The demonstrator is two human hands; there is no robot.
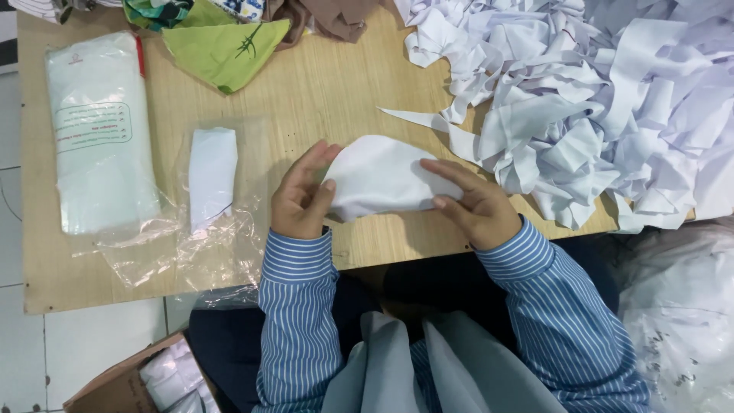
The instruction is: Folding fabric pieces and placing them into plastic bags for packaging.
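A folded white fabric piece (382, 177) lies near the front edge of the wooden table (321, 84). My left hand (300, 200) pinches its left edge between thumb and fingers. Resting flat on its right side is my right hand (472, 205), thumb tucked under the lower edge. Both arms wear blue striped sleeves. A big heap of loose white fabric pieces (581, 92) fills the table's right side, just beyond my right hand.
A clear plastic bag (218, 229) with one folded white piece (212, 174) inside lies left of my hands. Farther left is a sealed white packet (99, 130). Green cloth (225, 47) sits at the back. A cardboard box (145, 378) stands on the floor.
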